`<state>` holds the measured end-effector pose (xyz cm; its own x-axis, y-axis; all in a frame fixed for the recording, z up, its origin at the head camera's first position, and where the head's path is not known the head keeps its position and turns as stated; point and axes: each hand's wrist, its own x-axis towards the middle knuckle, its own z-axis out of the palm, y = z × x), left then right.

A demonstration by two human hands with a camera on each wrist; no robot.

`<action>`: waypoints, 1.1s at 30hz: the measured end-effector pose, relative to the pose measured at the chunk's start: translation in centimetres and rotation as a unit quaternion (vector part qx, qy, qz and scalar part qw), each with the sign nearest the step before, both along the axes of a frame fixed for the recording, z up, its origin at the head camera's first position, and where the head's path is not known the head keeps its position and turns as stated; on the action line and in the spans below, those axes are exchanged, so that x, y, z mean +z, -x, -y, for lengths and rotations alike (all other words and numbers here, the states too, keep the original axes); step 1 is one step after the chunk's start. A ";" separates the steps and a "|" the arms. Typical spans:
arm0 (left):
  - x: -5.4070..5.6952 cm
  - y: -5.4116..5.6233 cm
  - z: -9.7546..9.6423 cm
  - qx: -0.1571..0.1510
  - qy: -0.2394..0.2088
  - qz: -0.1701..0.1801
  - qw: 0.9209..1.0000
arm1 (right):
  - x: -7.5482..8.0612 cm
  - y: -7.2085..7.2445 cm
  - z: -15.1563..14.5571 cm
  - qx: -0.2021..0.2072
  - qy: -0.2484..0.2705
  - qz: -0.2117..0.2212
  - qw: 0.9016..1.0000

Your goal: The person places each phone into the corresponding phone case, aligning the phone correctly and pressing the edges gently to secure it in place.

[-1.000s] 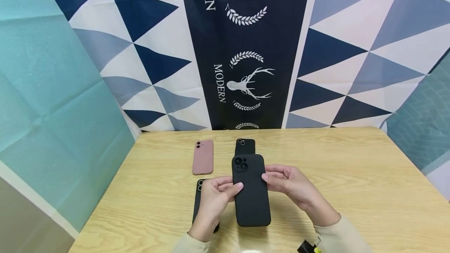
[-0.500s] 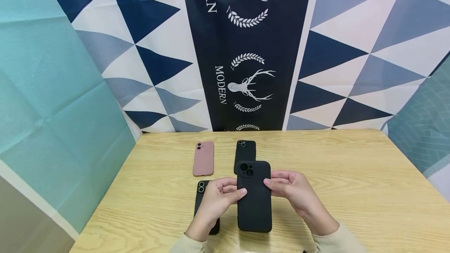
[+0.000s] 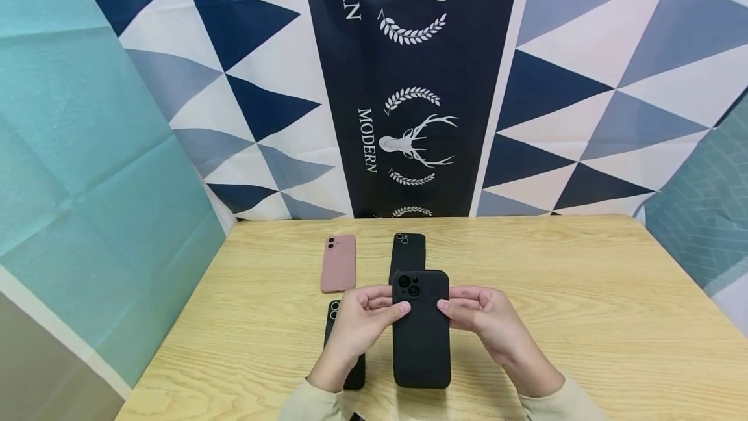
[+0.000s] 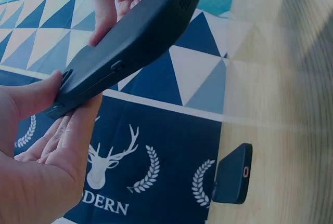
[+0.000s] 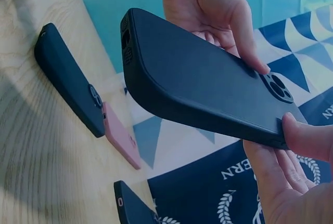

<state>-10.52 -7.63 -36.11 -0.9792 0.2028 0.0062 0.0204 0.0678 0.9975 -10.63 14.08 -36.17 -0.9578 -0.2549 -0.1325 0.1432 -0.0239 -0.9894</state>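
Observation:
A black phone case [image 3: 422, 336] hangs above the table, its back and camera cutouts turned up to the head view. My left hand [image 3: 363, 320] pinches its left edge near the top, thumb on the back beside the camera area. On the opposite edge, my right hand [image 3: 480, 317] pinches it the same way, fingers behind. In the right wrist view the bottom end of the phone case [image 5: 197, 83] shows a port hole between two speaker grilles. Side buttons show along the phone case [image 4: 125, 52] in the left wrist view. I cannot tell whether a phone is inside.
A pink-cased phone [image 3: 338, 264] lies at the back left of the wooden table [image 3: 584, 317]. Behind the held case lies a black-cased phone [image 3: 408, 253], partly covered. Another black one [image 3: 355, 372] lies under my left forearm. A patterned cloth [image 3: 537, 115] hangs behind the table.
Over the last second the case has come slightly lower and to the right in the head view, with both hands still pinching it. Its tilt has straightened a little.

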 end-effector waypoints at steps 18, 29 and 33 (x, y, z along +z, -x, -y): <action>0.4 -0.7 -0.8 0.100 -0.014 -0.018 0.995 | 0.8 0.3 -0.3 0.059 -0.031 -0.025 0.997; 0.1 -1.0 -0.9 0.095 -0.016 0.000 0.995 | 1.6 0.7 -0.3 0.023 -0.044 -0.013 0.999; 0.1 -1.0 -1.0 0.088 -0.014 -0.013 0.996 | 1.8 0.7 -0.2 0.007 -0.052 -0.013 0.999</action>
<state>-9.56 -6.67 -36.03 -0.9990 0.0280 0.0352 0.0364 0.0446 0.9983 -11.33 14.28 -34.39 -0.9579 -0.2539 -0.1340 0.1169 0.0813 -0.9898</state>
